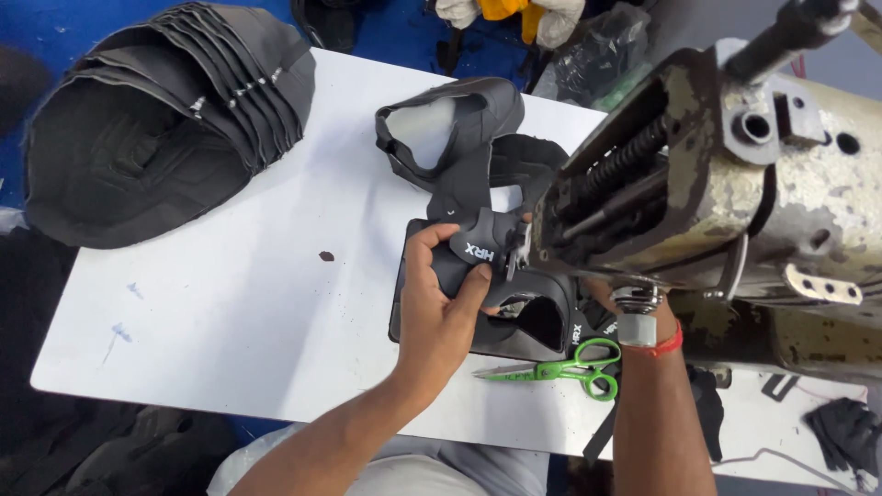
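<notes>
My left hand [441, 303] grips a black fabric shoe upper [478, 253] and presses it at the needle area of a worn cream sewing machine [726, 184]. A second black upper [459, 129] trails away behind it on the white table [230, 303]. Most of my right hand [606, 298] is hidden under the machine head; only the wrist with a red band [663, 344] shows, beside the fabric. I cannot tell what its fingers do.
A thick stack of black fabric pieces [156, 119] lies at the table's far left. Green-handled scissors [565, 369] rest near the front edge, between my arms. Dark scraps [841, 427] sit at the right, and a small dark speck [326, 256] marks the table.
</notes>
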